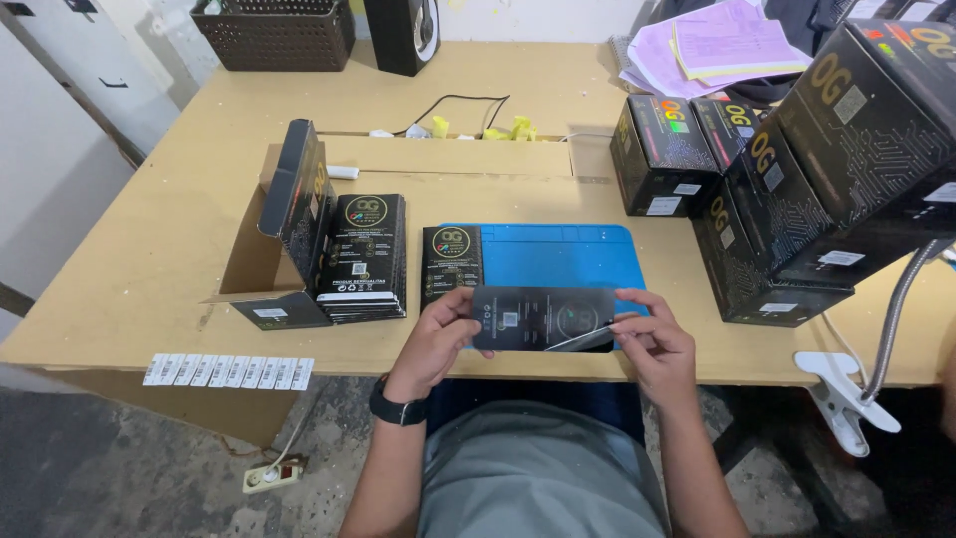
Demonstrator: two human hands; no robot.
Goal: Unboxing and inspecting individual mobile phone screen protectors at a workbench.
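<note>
Packet [543,319], flat, dark and glossy, sits crosswise between both hands above the near table edge, just in front of the blue mat [558,257]. From the head camera, the left hand [438,344] curls around its left end, thumb on top and fingers beneath. The right hand [657,344] pinches the right end, fingers bent closed over the edge. Similar packets [363,257] stand stacked beside an open black box [294,224] to the left.
</note>
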